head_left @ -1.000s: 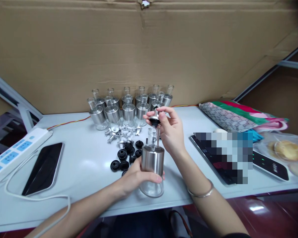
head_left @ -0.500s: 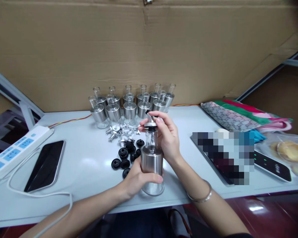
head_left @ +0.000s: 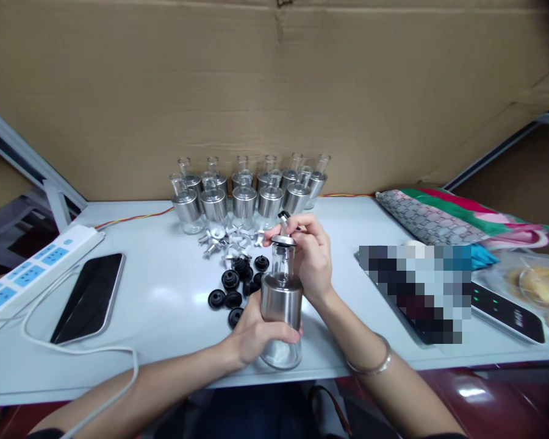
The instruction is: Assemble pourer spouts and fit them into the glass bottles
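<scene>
A glass bottle with a brushed metal sleeve [head_left: 281, 296] stands near the table's front edge, tilted a little. My left hand [head_left: 255, 334] is wrapped round its lower part, thumb across the front. At the bottle's mouth is a silver pour spout [head_left: 283, 239] with a wide flange and a dark tip. My right hand [head_left: 313, 256] grips this spout between thumb and fingers. Left of the bottle lie several black ribbed stoppers [head_left: 230, 279]. Behind them is a loose pile of silver spout pieces [head_left: 231, 245].
Several similar sleeved bottles [head_left: 244, 202] stand in two rows before the cardboard wall [head_left: 274, 97]. A power strip [head_left: 80, 241], a phone [head_left: 90, 299] and a white cable [head_left: 135, 360] lie left. On the right are a folded patterned cloth [head_left: 421, 216], a black device [head_left: 507, 314] and bagged pastry [head_left: 546, 285].
The spout sits lower on the bottle: its black underside, visible before below the flange, is now mostly out of sight in the neck. The whole view has shifted slightly.
</scene>
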Available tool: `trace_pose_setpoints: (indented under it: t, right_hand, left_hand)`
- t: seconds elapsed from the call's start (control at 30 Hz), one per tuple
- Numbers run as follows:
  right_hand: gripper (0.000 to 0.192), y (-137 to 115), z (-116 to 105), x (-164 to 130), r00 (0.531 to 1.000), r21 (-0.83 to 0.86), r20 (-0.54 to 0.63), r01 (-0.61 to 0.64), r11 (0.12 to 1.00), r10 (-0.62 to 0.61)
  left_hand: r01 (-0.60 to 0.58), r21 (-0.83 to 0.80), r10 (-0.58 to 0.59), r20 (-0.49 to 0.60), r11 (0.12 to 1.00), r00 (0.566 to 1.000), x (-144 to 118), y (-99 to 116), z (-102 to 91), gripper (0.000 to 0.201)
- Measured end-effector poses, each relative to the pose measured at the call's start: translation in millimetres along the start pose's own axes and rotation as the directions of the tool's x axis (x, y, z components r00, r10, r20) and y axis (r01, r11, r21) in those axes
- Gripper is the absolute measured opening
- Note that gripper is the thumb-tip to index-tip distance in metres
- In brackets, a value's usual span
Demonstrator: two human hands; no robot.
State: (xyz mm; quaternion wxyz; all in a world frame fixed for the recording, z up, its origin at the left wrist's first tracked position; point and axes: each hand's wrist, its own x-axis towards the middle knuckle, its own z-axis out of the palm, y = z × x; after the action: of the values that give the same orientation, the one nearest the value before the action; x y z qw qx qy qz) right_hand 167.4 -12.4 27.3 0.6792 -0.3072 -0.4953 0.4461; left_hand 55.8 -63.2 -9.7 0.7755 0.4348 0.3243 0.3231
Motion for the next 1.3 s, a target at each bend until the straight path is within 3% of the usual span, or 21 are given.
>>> trace_pose_setpoints:
  t: [0.33,0.63,0.83,1.3]
  right_hand:
    - [0.006,3.2,-3.9,3.8,0.972,0.114,0.228,-0.092,0.989,0.064]
    - [0.007,5.0,-1.0,-0.3,0.98,0.115,0.194,-0.056,0.992,0.033]
    - [0.013,6.5,-3.0,0.2,0.968,0.066,0.246,0.036,0.997,-0.052]
    - [0.034,2.9,2.2,0.3,0.959,0.044,0.278,-0.07,0.997,0.055]
  left_hand:
    - [-0.051,-0.017,0.051,-0.001,0.999,0.999,-0.6,-10.2,-4.5,0.027]
    - [-0.081,-0.06,0.081,-0.001,0.995,0.997,0.9,-15.5,-6.1,0.026]
    - [-0.055,-0.034,0.054,-0.024,0.998,0.998,0.5,-8.5,-2.5,0.027]
    - [-0.046,-0.027,0.045,-0.036,0.999,0.998,-0.3,-4.8,-1.5,0.026]
